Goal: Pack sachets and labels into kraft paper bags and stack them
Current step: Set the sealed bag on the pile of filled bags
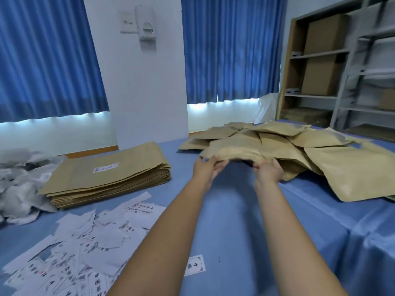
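At one o'clock, left hand and right hand are gripping a kraft bag, probably stacking it on the pile.

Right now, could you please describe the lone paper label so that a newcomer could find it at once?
Start at the blue cloth-covered table, between the person's forearms. A small white rectangular paper label with a thin border lies there alone, while the other labels overlap in a heap to its left.
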{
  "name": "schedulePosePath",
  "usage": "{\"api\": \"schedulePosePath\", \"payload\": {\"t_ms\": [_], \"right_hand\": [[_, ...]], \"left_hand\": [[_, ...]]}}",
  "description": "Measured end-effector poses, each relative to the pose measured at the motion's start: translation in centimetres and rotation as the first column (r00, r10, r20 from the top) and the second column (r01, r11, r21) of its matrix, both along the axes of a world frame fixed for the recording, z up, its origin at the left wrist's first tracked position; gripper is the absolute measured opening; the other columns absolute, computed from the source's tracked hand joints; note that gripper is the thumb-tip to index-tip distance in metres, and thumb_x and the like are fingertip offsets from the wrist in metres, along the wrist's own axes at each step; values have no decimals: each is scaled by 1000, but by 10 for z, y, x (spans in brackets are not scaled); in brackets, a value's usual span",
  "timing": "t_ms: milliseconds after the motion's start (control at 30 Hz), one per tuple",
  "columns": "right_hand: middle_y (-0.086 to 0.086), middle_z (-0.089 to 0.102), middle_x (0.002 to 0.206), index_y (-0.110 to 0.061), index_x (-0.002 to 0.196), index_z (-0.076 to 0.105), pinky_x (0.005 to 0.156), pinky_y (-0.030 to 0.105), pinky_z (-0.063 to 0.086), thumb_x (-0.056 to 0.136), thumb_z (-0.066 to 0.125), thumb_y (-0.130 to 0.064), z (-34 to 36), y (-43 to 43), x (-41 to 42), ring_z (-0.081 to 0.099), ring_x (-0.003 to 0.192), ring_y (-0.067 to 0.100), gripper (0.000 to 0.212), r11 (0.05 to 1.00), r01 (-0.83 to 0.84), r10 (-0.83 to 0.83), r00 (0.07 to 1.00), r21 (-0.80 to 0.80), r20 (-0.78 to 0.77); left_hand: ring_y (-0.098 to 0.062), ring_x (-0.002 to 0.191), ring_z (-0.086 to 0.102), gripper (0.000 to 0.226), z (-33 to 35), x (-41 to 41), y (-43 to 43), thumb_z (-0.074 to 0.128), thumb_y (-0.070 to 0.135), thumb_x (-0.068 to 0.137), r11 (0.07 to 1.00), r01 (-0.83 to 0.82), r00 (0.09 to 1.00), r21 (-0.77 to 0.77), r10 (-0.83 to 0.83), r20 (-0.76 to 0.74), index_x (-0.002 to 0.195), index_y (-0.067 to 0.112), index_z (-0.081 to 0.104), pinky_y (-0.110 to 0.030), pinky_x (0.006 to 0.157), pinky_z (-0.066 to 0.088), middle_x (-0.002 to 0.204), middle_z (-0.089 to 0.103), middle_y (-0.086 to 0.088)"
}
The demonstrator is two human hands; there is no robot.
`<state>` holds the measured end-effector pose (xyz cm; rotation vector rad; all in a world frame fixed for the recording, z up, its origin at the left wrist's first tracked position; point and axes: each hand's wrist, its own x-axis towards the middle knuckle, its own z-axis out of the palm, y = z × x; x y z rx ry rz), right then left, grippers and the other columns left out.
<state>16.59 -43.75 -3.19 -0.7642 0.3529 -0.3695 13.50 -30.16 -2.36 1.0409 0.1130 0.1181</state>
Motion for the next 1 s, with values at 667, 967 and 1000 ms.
{"api": "schedulePosePath", "payload": {"t_ms": [667,967,1000], "right_hand": [[31,56,123,11,97,54,87,37,49,95,45,5,-71,110,21,60,102,38,10,806,-592,585,787,29,-194],[35,53,126,17,123,43,86,42,48,98,42,5,-81,171,-14,54,118,44,29,713,-699,693,692,49,-202],[35,54,125,17,122,44,86,41,48,98,43,4,-81,178,-17,55,117,44,28,707,-706,699,687,47,-199]], "left_hand": [[-27,134,32,57,-33,4,130,53,23,90,-480,-168,841,861,386,379,142,13,32,-37,103,32,145,35,-13],[-20,104,52,35,-78,-33,220,52,10,89,-630,62,860,774,427,278,123,16,43,-29,80,35,113,58,1],[-20,100,53,28,-76,-39,223,50,6,88,-623,28,859,782,415,301,114,17,47,-29,76,33,108,59,1]]}}
